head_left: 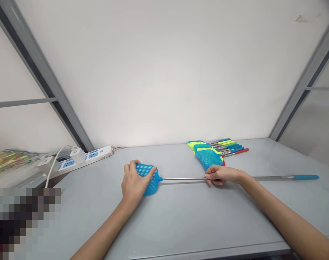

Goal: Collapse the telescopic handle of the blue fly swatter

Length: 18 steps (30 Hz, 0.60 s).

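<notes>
left hand, nearest: fingers curled round the edge of a blue mesh fly swatter head, thumb across the mesh, pressing it to the bench. right hand: fingers wrapped closed on the steel shaft near mid-length. swatter lies flat, crosswise, its blue handle grip free at far right. judged: a light, level hold on the shaft, head kept pressed flat, should stop the long shaft bowing or twisting. beyond, a stack of swatters just behind the right hand, coloured handles fanned rightward; heads overlap, count unclear. far left, a power strip with white plug. colourful bundle smeared, unreadable. lower-left corner pixelated, contents hidden.
</notes>
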Motion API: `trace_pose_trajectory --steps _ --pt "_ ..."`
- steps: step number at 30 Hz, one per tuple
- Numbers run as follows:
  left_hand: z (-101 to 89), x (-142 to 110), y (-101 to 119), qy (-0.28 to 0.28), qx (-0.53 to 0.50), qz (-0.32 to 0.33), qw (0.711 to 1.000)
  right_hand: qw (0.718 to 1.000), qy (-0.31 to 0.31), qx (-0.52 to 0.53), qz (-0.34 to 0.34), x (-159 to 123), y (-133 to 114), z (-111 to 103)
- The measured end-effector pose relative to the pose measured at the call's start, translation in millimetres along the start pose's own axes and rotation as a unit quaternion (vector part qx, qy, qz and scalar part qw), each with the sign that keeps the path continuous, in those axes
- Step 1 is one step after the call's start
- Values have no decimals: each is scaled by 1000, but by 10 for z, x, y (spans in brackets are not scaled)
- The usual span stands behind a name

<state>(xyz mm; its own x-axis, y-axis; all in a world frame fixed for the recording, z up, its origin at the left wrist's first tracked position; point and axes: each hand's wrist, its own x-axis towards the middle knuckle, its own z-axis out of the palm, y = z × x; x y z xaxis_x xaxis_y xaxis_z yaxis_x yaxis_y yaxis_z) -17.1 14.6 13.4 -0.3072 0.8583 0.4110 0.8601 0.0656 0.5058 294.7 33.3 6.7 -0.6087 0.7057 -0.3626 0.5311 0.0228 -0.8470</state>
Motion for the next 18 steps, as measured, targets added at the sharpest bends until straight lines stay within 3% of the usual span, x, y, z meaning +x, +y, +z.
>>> trace_pose_trajectory --steps 11,18 --pt "74 -11 -14 -42 -61 37 997 999 7 -46 12 -9 -120 73" --pt "152 0 -58 -25 -67 67 995 999 10 -27 20 14 -115 79"
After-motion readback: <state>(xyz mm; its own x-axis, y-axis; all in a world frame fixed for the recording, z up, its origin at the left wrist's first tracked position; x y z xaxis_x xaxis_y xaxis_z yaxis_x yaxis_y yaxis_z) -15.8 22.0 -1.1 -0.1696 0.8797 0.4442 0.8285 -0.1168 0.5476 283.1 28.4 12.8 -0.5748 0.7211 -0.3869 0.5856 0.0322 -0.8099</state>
